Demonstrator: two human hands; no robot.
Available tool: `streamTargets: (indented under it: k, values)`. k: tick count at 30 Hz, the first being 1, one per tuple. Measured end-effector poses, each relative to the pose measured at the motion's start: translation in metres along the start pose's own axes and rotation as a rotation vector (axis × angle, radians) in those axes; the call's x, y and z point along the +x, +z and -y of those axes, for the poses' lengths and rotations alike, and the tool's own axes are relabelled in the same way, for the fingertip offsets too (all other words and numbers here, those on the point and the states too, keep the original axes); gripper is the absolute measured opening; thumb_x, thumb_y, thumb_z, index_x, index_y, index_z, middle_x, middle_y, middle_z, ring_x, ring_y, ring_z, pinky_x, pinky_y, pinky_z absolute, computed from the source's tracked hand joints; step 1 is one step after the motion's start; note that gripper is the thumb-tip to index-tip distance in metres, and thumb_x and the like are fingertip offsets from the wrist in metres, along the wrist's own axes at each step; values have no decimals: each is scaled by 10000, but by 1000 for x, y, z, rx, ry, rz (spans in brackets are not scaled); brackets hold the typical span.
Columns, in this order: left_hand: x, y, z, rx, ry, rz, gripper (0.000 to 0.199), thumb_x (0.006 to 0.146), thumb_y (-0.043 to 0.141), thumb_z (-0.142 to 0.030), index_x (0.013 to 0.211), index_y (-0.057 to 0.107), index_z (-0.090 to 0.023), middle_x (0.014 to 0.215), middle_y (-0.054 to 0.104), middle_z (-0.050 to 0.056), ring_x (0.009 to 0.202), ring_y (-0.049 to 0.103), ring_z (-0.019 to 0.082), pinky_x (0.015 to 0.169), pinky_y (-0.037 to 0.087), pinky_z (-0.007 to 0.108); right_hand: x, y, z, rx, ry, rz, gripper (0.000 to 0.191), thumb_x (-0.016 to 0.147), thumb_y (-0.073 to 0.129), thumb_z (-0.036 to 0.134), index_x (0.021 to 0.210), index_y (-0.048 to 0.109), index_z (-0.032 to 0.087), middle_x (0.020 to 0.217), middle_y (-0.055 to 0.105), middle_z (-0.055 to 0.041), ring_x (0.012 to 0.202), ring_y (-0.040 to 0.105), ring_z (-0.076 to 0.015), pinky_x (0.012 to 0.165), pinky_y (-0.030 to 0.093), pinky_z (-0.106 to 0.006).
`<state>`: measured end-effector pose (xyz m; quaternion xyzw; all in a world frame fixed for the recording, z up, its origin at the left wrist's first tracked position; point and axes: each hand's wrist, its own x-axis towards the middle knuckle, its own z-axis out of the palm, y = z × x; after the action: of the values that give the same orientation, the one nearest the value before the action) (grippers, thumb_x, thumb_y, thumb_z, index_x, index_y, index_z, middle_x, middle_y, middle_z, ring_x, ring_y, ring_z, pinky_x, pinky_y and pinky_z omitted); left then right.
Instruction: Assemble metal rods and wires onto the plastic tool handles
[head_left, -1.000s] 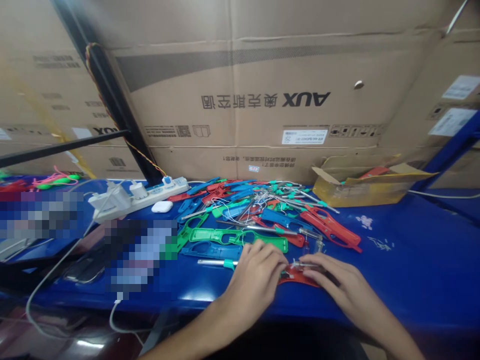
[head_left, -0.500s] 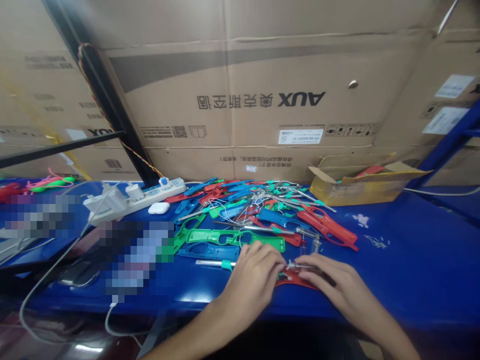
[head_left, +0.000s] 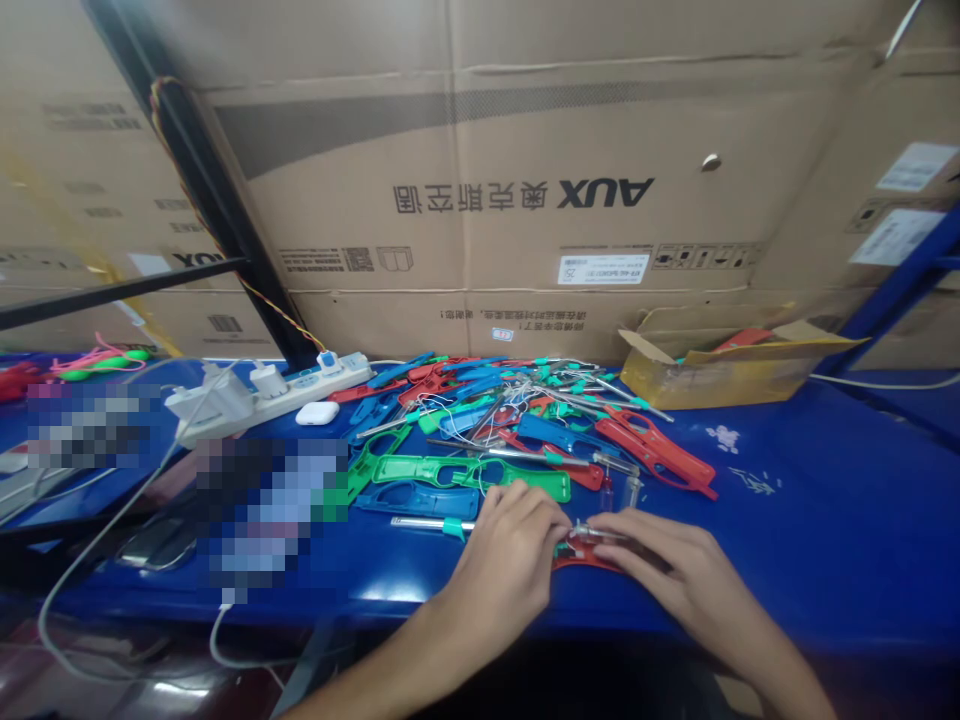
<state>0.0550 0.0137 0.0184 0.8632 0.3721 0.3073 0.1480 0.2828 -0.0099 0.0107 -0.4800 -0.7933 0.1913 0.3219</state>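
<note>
My left hand (head_left: 517, 545) is closed at the front of the blue table, its fingertips on a red lighter shell (head_left: 589, 560) lying there. A metal tube with a green collar (head_left: 453, 527) sticks out to the left from beneath that hand. My right hand (head_left: 675, 560) pinches a small clear part (head_left: 592, 533) over the shell, its fingertips close to those of my left hand. Just behind both hands lie a green shell (head_left: 405, 470), a blue shell (head_left: 420, 499) and a larger red shell (head_left: 652, 450). The fingers hide much of the red shell being touched.
Behind lies a pile of coloured shells and metal tubes (head_left: 517, 400). An open carton (head_left: 712, 380) stands at the back right, near small pale pieces (head_left: 754, 481). To the left are a power strip (head_left: 307, 385), a white earbud case (head_left: 318, 413) and cables.
</note>
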Motion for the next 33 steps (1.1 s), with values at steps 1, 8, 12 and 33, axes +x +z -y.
streamTargets:
  k: [1, 8, 12, 33]
  values:
    - [0, 0, 0, -1, 0, -3, 168, 1041, 517, -108, 924, 613, -178, 969, 686, 19, 899, 568, 208, 812, 378, 367, 0, 0, 0, 1, 3, 5, 231, 1007, 609, 421, 1123, 762, 292, 1087, 798, -9, 967, 772, -201, 865, 603, -259]
    - [1, 2, 1, 3, -13, -7, 189, 1039, 509, -106, 902, 618, -175, 933, 680, 22, 883, 557, 207, 808, 374, 369, 1, 0, 2, -4, 10, 24, 243, 1011, 602, 420, 1131, 765, 287, 1105, 802, -14, 973, 777, -208, 868, 608, -259]
    - [1, 2, 1, 5, -6, 4, 206, 1039, 494, -98, 898, 624, -174, 925, 681, 31, 868, 555, 205, 798, 385, 367, 2, 1, 2, -10, -14, 17, 251, 1012, 597, 418, 1126, 776, 284, 1092, 806, -21, 954, 782, -210, 862, 619, -271]
    - [-1, 8, 8, 48, 25, 37, 208, 1032, 495, -87, 914, 639, -181, 952, 676, 37, 888, 555, 211, 807, 411, 358, 3, 3, 3, -16, -46, 14, 236, 1019, 588, 406, 1099, 764, 271, 1043, 798, -25, 913, 774, -195, 835, 612, -255]
